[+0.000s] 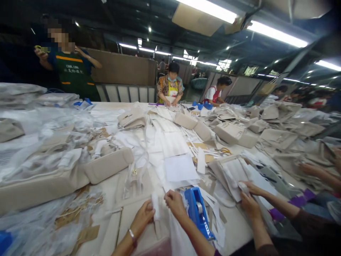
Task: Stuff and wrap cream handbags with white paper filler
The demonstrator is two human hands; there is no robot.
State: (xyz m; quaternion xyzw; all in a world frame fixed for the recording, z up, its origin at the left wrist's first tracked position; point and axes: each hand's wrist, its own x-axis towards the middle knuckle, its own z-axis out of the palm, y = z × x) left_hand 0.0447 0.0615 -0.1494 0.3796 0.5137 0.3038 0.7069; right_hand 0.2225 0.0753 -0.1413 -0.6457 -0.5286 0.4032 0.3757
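Note:
My left hand [144,217], with a bracelet at its wrist, is closed at a strap wrapped in white padding [156,206]. Under it lies a beige handbag [135,220] with a thin metal bar along its left side. My right hand [175,203] is raised just right of the strap, its fingers curled and pinched together. Whatever they pinch is too small or hidden to tell. Right beside that hand stands a blue tape dispenser [197,213] with a roll in it. White paper sheets [181,168] lie beyond both hands.
At right, a co-worker's hands [249,197] work on another beige bag [231,174]. Beige bags [106,165] and clear plastic wrap [39,227] crowd the left. Orange-handled scissors [226,151] lie mid-table. Several people stand around the far side.

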